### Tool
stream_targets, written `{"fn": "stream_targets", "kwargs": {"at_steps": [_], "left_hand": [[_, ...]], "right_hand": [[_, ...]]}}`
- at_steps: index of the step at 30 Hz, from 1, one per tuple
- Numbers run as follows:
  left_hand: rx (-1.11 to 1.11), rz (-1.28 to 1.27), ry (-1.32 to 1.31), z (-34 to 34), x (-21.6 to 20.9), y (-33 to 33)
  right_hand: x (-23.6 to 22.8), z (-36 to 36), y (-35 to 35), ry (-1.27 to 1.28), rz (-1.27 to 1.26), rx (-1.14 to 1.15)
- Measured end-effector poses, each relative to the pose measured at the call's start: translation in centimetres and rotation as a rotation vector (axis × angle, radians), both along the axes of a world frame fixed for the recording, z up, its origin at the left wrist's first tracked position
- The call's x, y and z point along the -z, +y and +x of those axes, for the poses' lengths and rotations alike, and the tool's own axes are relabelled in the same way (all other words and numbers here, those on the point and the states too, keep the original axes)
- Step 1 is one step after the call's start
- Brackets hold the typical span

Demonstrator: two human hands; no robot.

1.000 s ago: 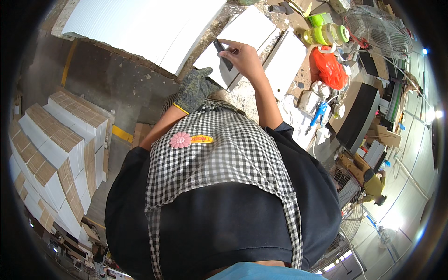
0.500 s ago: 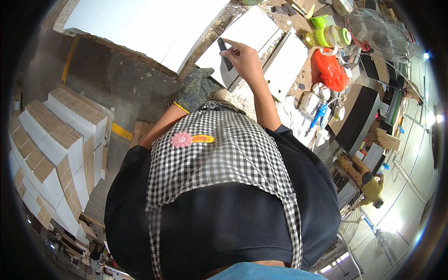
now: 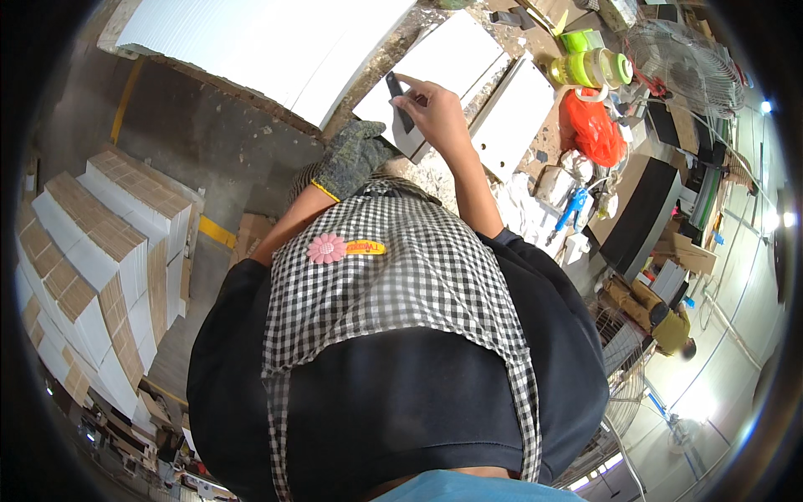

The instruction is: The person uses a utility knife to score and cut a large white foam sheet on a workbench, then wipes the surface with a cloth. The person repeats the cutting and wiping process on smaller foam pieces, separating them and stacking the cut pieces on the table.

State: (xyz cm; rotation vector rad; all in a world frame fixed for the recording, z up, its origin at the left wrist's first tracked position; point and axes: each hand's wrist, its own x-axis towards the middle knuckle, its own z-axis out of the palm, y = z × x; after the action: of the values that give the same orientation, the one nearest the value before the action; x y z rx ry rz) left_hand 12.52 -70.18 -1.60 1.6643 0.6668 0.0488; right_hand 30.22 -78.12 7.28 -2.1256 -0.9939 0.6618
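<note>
A stack of white boards [image 3: 452,54] with a dark strip on its near side lies on the worktable in front of me. My right hand [image 3: 437,113] is bare and closed round a slim black tool [image 3: 396,94], held over the top board; its exact kind does not show. A grey knit glove with a yellow cuff covers my left hand [image 3: 350,157]. That hand is at the board's near left edge, thumb above and fingers curled by the edge, partly hidden. More white boards with small holes [image 3: 514,113] lie just to the right.
A big pile of white sheets [image 3: 259,50] stands front left, with stacked white-and-brown panels [image 3: 109,251] on the floor behind. On the right are a yellow-green jug [image 3: 590,69], red plastic bag [image 3: 592,130], blue tool [image 3: 572,207] and fan [image 3: 682,63]. Another person [image 3: 669,330] is farther off.
My right hand and the black tool have shifted very slightly to the left over the board. The left hand stays in place. The distant person has moved a little.
</note>
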Motion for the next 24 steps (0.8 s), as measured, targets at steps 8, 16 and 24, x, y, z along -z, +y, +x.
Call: {"fn": "stream_targets", "kwargs": {"at_steps": [8, 16, 24], "left_hand": [[0.037, 0.040, -0.056, 0.4, -4.7, 0.8], [0.001, -0.259, -0.079, 0.8, -3.6, 0.6], [0.220, 0.248, 0.035, 0.8, -4.0, 1.1]], "right_hand": [[-0.1, -0.5, -0.1, -0.010, 0.066, -0.034], [-0.5, -0.8, -0.1, 0.048, 0.038, -0.045], [-0.7, -1.2, -0.4, 0.001, 0.038, -0.102]]}}
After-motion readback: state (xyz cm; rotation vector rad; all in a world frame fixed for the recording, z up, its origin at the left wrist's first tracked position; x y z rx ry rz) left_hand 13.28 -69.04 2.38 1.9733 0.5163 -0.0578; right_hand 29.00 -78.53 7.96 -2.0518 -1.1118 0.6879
